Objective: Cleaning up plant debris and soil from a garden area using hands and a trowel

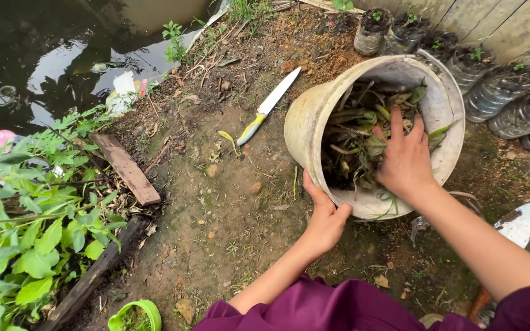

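Left hand [325, 216] grips near rim of tilted cream plastic bucket [305, 125]; right hand [405, 156], fingers spread, presses cut green stems [354, 132] inside; bucket partly full.

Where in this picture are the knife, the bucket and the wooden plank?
knife [275, 98]: head view, on the middle of its white blade.
bucket [305, 125]: head view, on its pale outer wall, left side.
wooden plank [127, 168]: head view, on the middle of its flat top face.

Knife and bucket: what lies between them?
Head view: only bare dirt with small pebbles between the knife and the tilted bucket.
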